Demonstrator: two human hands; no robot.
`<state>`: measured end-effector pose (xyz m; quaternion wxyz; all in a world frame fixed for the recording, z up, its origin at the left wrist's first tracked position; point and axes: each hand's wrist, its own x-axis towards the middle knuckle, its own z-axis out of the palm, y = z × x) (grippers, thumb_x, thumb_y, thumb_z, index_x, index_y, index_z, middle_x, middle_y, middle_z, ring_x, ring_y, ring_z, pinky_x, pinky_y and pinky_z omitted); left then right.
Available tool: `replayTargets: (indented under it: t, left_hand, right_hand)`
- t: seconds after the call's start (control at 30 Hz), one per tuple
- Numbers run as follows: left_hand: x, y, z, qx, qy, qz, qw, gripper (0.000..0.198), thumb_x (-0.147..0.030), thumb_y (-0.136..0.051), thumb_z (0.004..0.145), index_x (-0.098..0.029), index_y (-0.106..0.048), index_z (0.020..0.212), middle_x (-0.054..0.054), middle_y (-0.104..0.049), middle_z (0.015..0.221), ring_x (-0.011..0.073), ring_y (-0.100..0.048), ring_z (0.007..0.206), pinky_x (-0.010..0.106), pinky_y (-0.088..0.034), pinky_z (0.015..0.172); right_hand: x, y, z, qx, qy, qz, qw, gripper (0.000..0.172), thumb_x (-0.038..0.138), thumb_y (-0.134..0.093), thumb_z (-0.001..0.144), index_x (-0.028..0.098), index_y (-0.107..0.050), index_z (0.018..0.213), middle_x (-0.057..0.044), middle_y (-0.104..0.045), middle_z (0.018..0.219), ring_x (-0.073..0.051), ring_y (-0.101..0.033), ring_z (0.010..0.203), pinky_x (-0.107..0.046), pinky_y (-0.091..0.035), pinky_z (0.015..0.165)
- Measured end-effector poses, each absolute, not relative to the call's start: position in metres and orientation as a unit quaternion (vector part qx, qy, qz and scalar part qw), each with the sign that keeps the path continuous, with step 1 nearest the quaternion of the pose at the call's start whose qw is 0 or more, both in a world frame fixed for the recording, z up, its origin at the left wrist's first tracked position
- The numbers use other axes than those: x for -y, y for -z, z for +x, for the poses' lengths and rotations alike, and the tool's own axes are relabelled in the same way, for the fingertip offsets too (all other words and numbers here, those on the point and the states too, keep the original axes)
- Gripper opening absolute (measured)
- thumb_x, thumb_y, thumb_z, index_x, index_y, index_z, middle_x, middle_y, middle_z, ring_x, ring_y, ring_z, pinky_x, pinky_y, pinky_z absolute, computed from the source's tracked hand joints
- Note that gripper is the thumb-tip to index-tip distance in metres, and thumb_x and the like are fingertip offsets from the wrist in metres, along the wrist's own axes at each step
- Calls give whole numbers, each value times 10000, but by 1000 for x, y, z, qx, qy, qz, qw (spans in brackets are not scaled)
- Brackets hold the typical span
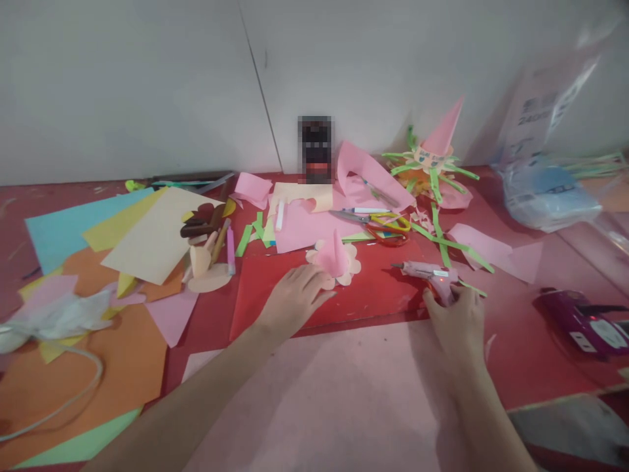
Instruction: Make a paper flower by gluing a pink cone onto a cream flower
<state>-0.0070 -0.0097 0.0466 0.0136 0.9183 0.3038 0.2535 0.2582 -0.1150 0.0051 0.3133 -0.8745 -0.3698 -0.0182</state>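
Note:
A flower-shaped paper piece (350,265) with pale scalloped petals and a pink upright point in its middle lies on a red board (383,288). My left hand (295,295) rests at its left edge, fingers stretched out and fingertips touching the petals. At the board's right side, my right hand (457,321) has its fingers wrapped round the handle of a pink glue gun (435,274), whose nozzle points left. A small red light glows on the gun.
Scissors (388,223), pens and pink paper lie behind the board. A pink paper cone hat (439,141) stands at the back right, near a plastic bag (545,193). A purple power strip (584,321) is at right; coloured sheets (118,347) and a white cable (98,370) are at left.

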Motion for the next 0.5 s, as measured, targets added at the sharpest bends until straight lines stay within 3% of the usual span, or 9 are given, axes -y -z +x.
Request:
replayTargets:
  t: [0.17,0.33,0.5]
  left_hand:
    - [6,-43,-12,-265,-181,947,-27,121,-211,-457,864,-173,-533,951,36,-612,926,166,-588,887,299,-465,744]
    - [-2,-46,-15,-227,-148,960,-66,236,-75,-394,853,-179,-547,999,30,-624,953,161,-580,913,307,-453,774]
    - [-5,-47,-9,-206,-153,963,-87,219,-59,-396,844,-145,-559,962,44,-630,905,161,-582,865,307,-452,765]
  right_hand:
    - [117,-15,254,330,27,-873,357,386,469,-577,662,177,-480,896,-58,-470,859,-218,-450,798,-377,-392,754]
    - [118,-17,254,324,50,-859,392,394,458,-599,655,169,-484,897,-44,-463,849,-193,-445,760,-357,-389,730]
    - [118,-19,252,320,73,-846,420,392,441,-617,642,173,-486,895,-24,-444,824,-182,-447,746,-335,-389,702]
